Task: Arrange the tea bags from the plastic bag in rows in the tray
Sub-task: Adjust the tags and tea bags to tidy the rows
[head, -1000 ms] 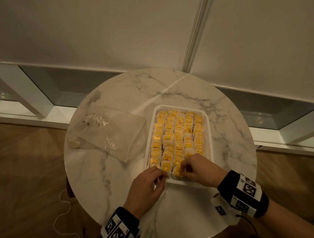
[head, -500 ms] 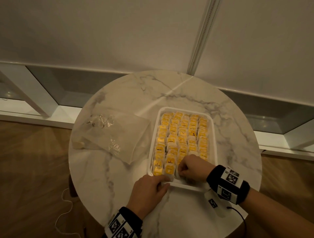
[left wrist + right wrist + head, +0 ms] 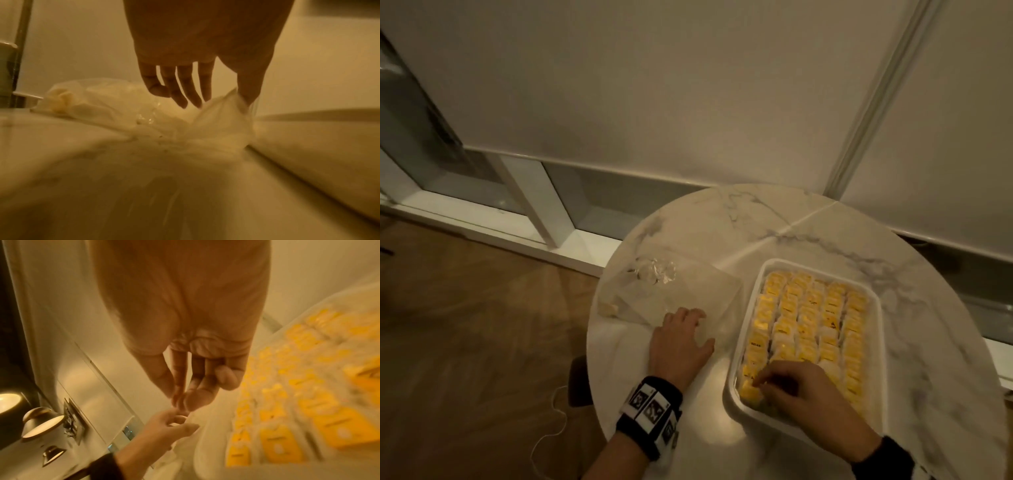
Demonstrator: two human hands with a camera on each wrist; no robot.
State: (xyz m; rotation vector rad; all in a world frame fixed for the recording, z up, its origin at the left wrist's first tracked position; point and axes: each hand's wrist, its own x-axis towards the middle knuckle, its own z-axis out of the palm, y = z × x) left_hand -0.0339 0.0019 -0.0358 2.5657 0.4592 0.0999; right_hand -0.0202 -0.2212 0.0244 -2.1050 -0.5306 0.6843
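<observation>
A white tray [image 3: 880, 359] on the round marble table [image 3: 722, 233] holds rows of yellow tea bags [image 3: 808, 318]. My right hand [image 3: 758, 385] is over the tray's near-left corner. Its curled fingertips touch the tea bags there. In the right wrist view the right hand [image 3: 180, 399] has thumb and fingertips close together with nothing seen between them. The clear plastic bag [image 3: 688, 291] lies flat to the left of the tray. My left hand [image 3: 703, 329] rests on its near edge with straight fingers [image 3: 193, 97]. A pale yellow piece [image 3: 608, 308] sits at the bag's far-left corner.
The table's left edge is close to the bag, with wood floor below and a thin white cable [image 3: 554, 421] on it. A wall and a low window frame stand behind the table. Bare marble shows beyond the tray and at the near edge.
My left hand has left the tray's near edge and moved left onto the plastic bag. My right hand stayed at the tray's near end, shifting toward its left corner. The head view swung left.
</observation>
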